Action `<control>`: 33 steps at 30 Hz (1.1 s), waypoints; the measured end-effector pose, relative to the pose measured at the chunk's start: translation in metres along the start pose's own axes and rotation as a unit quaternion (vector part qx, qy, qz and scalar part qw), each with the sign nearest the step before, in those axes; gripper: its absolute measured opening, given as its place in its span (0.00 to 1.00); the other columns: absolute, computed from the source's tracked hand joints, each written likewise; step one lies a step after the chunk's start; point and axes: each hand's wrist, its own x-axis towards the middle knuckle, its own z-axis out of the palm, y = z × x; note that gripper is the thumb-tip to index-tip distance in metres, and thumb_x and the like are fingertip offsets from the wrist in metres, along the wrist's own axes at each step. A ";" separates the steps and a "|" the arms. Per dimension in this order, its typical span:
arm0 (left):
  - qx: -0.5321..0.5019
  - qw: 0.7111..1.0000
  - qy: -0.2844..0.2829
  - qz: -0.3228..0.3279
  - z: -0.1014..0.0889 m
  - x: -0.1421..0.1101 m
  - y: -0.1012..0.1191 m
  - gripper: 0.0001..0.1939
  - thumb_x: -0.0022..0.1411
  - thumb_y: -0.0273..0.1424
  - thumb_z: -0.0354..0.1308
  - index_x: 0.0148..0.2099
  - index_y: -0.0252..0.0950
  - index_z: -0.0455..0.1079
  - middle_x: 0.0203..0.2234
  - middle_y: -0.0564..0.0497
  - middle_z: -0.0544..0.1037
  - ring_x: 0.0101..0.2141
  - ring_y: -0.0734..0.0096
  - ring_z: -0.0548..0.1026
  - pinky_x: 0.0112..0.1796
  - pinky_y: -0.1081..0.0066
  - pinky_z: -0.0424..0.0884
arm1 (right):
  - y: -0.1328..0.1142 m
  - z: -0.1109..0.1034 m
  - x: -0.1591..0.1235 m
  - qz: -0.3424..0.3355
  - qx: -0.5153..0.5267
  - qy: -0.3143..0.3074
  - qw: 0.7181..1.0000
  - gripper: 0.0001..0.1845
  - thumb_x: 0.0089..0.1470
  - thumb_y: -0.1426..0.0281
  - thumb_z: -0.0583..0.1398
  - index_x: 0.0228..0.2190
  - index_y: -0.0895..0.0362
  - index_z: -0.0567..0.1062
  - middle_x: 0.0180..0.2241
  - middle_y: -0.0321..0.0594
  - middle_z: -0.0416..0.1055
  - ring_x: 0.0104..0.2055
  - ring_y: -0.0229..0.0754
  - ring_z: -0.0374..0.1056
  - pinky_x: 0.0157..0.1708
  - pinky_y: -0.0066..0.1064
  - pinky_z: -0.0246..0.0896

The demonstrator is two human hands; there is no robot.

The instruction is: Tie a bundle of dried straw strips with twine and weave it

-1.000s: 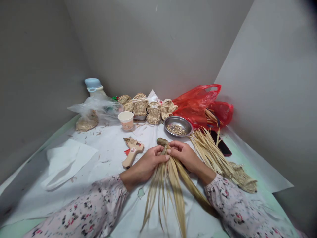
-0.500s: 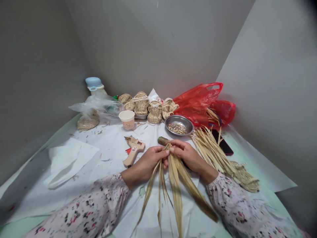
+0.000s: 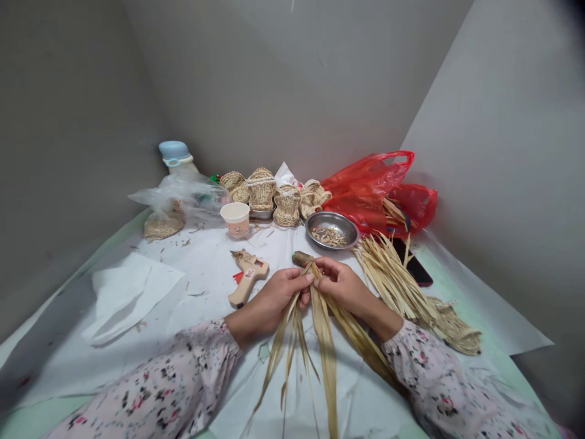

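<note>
Long dried leaf strips (image 3: 325, 353) hang down toward me from a small bunch pinched between my two hands. My left hand (image 3: 280, 297) is closed, thumb and fingers gripping the top of the strips. Beside it, my right hand (image 3: 346, 286) pinches the same bunch, with some strips running under its palm toward the right sleeve. A short greenish-brown roll (image 3: 301, 258) sticks out just beyond the fingertips; whether it joins the strips is hidden by the fingers. Left of my left hand lies a beige glue gun (image 3: 249, 279).
Behind the hands stand a metal bowl (image 3: 333, 230) of scraps, a paper cup (image 3: 236, 221) and several woven straw pieces (image 3: 287, 205). To the right are a red plastic bag (image 3: 365, 192), a pile of pale strips (image 3: 393, 277) and a phone (image 3: 417, 268). White paper (image 3: 132, 292) lies left.
Both hands keep their pinch at nearly the same spot. The wide strip on the right has swung further right, under my right forearm, and the thin left strips have shifted slightly.
</note>
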 end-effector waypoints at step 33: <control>0.019 0.999 -0.002 0.029 0.001 -0.002 0.004 0.10 0.56 0.35 0.61 0.32 0.31 0.71 0.23 0.51 0.74 0.17 0.82 0.66 0.20 0.79 0.59 | -0.008 0.000 -0.002 0.000 -0.010 0.011 1.000 0.09 0.54 0.65 0.59 0.35 0.56 0.74 0.28 0.35 0.70 0.31 0.38 0.65 0.33 0.30 0.59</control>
